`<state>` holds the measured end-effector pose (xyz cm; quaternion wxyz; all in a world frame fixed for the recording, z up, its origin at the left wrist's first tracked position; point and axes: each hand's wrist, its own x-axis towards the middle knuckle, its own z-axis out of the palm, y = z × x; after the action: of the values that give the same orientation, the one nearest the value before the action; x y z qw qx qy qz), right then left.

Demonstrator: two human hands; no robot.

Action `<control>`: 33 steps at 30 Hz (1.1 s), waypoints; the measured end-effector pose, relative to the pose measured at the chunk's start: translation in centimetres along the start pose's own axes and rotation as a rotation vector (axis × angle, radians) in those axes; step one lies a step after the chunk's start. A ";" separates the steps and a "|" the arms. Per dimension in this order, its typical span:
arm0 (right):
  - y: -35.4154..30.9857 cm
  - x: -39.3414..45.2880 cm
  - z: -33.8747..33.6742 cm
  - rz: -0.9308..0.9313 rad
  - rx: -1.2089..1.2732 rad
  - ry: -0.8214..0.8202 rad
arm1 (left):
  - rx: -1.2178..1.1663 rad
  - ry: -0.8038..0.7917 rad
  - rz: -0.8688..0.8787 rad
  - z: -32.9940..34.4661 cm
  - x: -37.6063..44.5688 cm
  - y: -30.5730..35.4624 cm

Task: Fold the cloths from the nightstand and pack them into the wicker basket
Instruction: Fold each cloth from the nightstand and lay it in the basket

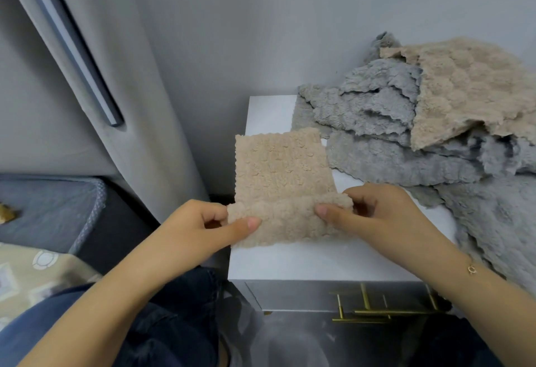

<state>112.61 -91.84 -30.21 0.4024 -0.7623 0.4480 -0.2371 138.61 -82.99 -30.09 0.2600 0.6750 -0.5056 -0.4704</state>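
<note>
A small beige fluffy cloth (280, 172) lies on the white nightstand (304, 262), its near edge rolled up into a fold. My left hand (203, 227) pinches the fold's left end between thumb and fingers. My right hand (374, 213) pinches the right end the same way. Behind it a pile of several grey cloths (377, 123) spreads over the nightstand's right side, with another beige cloth (464, 94) on top. The wicker basket is not in view.
A grey wall stands behind the nightstand. A padded grey headboard (72, 76) and a bed with a blue-grey pillow (49, 210) are on the left. My legs in dark jeans (174, 323) are below. The nightstand drawer has gold handles (383, 308).
</note>
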 end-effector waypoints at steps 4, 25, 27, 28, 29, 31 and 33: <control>0.3 0.5 0.5 -0.048 -0.229 0.095 | -0.035 0.057 -0.095 0.2 0.7 -0.2; 2.2 0.3 0.6 -0.523 -0.570 -0.025 | 0.649 0.201 0.578 1.0 -0.3 -0.4; 2.4 0.0 0.7 -0.472 -0.570 -0.057 | 0.661 0.181 0.561 1.2 -0.1 -0.4; 2.4 -0.1 0.8 -0.454 -0.547 -0.057 | 0.664 0.181 0.553 1.3 -0.1 -0.4; 2.4 -0.2 0.8 -0.444 -0.518 -0.048 | 0.670 0.187 0.551 1.4 0.0 -0.4; 2.3 -0.2 0.9 -0.450 -0.492 -0.021 | 0.686 0.195 0.551 1.5 0.1 -0.2; 2.2 -0.2 0.7 -0.489 -0.528 -0.010 | 0.701 0.190 0.562 1.6 0.0 -0.1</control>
<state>111.96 -92.01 -32.42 0.1252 -0.9258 0.2961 -0.1989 137.20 -82.79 -30.90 0.1785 0.5992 -0.7715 -0.1181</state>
